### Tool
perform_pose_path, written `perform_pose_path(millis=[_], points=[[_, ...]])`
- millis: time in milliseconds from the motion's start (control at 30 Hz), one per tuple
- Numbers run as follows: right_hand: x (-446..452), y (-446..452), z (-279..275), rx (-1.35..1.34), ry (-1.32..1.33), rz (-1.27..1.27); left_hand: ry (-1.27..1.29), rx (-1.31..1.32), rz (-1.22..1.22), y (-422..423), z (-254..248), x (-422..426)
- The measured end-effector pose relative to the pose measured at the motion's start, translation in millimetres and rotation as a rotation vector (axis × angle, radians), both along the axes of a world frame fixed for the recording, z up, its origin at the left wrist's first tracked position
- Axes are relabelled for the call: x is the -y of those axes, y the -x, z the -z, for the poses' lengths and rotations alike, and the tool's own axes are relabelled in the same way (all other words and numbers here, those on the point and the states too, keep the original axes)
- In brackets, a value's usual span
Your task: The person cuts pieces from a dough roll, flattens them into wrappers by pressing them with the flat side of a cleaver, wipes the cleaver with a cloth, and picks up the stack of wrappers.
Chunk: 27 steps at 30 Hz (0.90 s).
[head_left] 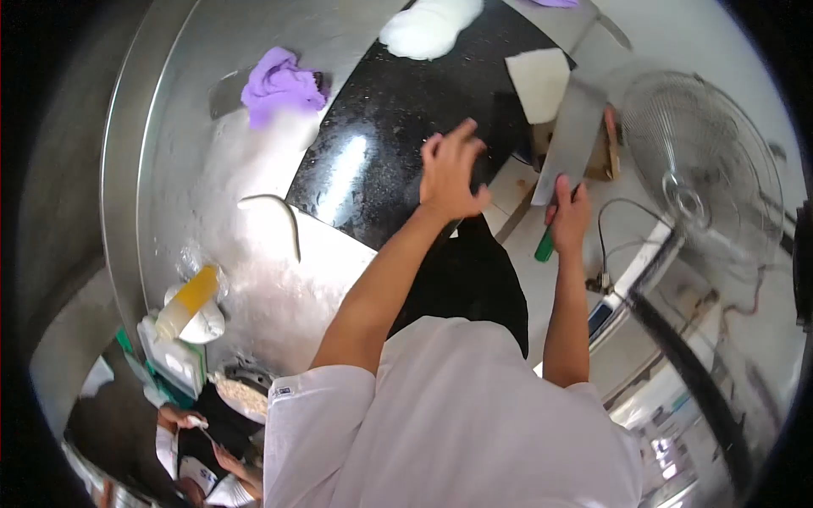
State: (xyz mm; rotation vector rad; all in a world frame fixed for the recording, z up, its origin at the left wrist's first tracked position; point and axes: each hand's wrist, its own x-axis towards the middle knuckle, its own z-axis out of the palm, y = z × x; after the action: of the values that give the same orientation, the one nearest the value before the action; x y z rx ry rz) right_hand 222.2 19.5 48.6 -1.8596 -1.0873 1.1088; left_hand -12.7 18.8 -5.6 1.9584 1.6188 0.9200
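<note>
My left hand (453,173) is above the shiny black slab (381,152), its fingers spread and holding nothing. My right hand (569,213) grips the green handle of a wide-bladed cleaver (576,135), held off the slab's right edge with the blade pointing away from me. A flat white piece that looks like dough (540,85) is at the slab's right corner, beside the blade; whether the two touch, I cannot tell. At the far end of the slab rests a smooth white lump of dough (432,27).
A purple cloth (284,89) and a curved pale strip (275,216) lie on the steel table (229,169). A bottle of yellow liquid (190,300) is at the left. A wire-caged fan (699,152) stands at the right. Another person's hands (229,459) work at lower left.
</note>
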Motion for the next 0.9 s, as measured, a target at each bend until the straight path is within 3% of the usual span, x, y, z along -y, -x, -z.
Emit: perform_pose_path(millis=[33,67,133,167,233,267,367,433,467,533,567,600,633,667,700,800,900], points=[[26.4,-5.1,3.2,0.011,0.026,0.009,0.001,0.11,-0.126,-0.5,-0.1,-9.1],[52.6,-8.8,4.2,0.022,0.061,0.011,-0.002,0.13,-0.105,-3.9,-5.5,-24.9],[101.2,-12.7,5.2,0.074,0.096,0.064,0.175,0.552,-0.663,-15.8,-17.4,-51.0],[124.2,-14.9,8.3,0.045,0.148,0.106,0.188,0.561,-0.641,-20.5,-20.7,-41.4],[158.8,-17.3,16.1,0.015,0.19,0.172,-0.052,0.014,-0.374,-21.9,-28.0,-20.6],[174.6,-17.0,18.7,0.062,0.227,0.142,0.037,-0.347,-0.086,-9.3,-2.6,15.9],[171.3,-22.7,40.3,0.169,0.257,0.028,0.017,-0.363,0.018,-12.2,-0.1,14.7],[179.7,-16.8,43.0,0.243,0.324,-0.149,0.027,-0.081,-0.177,0.3,13.9,-8.0],[158.3,-10.0,51.1,0.179,0.181,-0.214,-0.089,0.484,-0.342,4.9,18.4,-26.9],[158.0,16.3,38.1,0.093,0.118,-0.26,-0.065,0.589,-0.567,20.2,-30.4,-24.4],[133.1,25.9,32.3,0.075,0.183,-0.465,-0.053,0.576,-0.579,19.0,-29.8,-6.4],[108.0,33.3,30.7,0.058,0.224,-0.681,-0.052,0.225,-0.376,18.6,-25.3,7.7],[99.6,41.6,31.1,0.04,0.218,-0.697,-0.039,-0.133,-0.167,20.6,-17.5,25.5],[90.9,49.8,32.3,0.159,0.223,-0.84,0.2,-0.468,-0.007,16.9,-0.3,46.9],[75.0,55.4,33.8,0.289,0.216,-0.974,0.238,-0.49,-0.005,19.5,1.8,58.9],[64.4,64.7,26.0,0.396,0.298,-0.89,0.275,-0.558,0.042,15.4,-7.8,36.8],[57.2,64.5,28.7,0.389,0.182,-0.844,0.254,-0.617,0.105,14.4,-10.3,14.6]])
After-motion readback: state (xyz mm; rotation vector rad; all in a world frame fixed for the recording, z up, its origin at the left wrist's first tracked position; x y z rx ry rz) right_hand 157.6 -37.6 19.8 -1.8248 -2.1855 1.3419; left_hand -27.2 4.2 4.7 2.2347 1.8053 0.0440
